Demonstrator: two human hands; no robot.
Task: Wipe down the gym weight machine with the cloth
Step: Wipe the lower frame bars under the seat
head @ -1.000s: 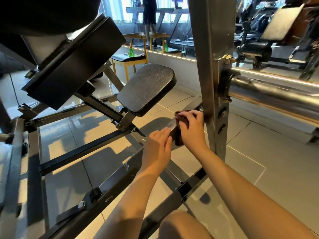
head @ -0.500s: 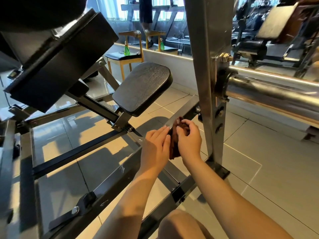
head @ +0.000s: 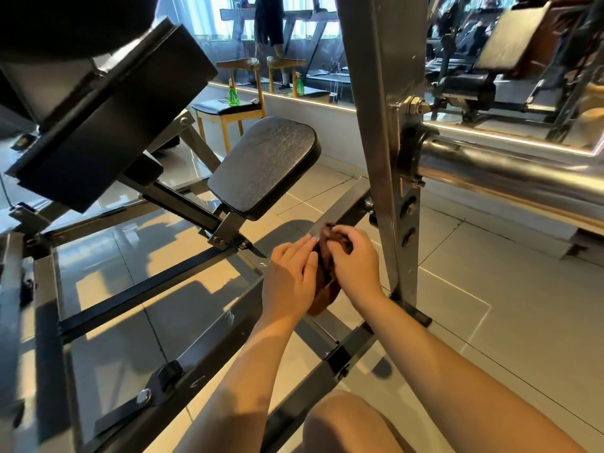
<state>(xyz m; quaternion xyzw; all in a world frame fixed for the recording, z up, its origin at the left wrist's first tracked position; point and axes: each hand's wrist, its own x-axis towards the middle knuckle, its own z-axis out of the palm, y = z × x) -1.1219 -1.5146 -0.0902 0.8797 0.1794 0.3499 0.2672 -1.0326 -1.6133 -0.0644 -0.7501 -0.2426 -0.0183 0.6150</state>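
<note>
A dark brown cloth point(head: 325, 282) hangs bunched between my two hands, over a sloping black frame bar point(head: 346, 207) of the weight machine. My right hand point(head: 354, 263) grips the cloth's upper part with curled fingers. My left hand point(head: 291, 276) lies against the cloth's left side with its fingers straight. A grey steel upright point(head: 379, 142) stands just right of my hands, and a chrome sleeve point(head: 510, 178) sticks out from it to the right. The black seat pad point(head: 264, 165) sits above and left of the hands.
A large black back pad point(head: 108, 109) looms at the upper left. Black floor bars point(head: 140, 289) cross the tiled floor below. A wooden chair point(head: 228, 112) with a green spray bottle point(head: 232, 96) stands behind the seat. My bare knee point(head: 346, 423) is at the bottom edge.
My right hand has slid with the cloth down the sloping bar, away from the steel upright and toward me. My left hand has stayed beside it.
</note>
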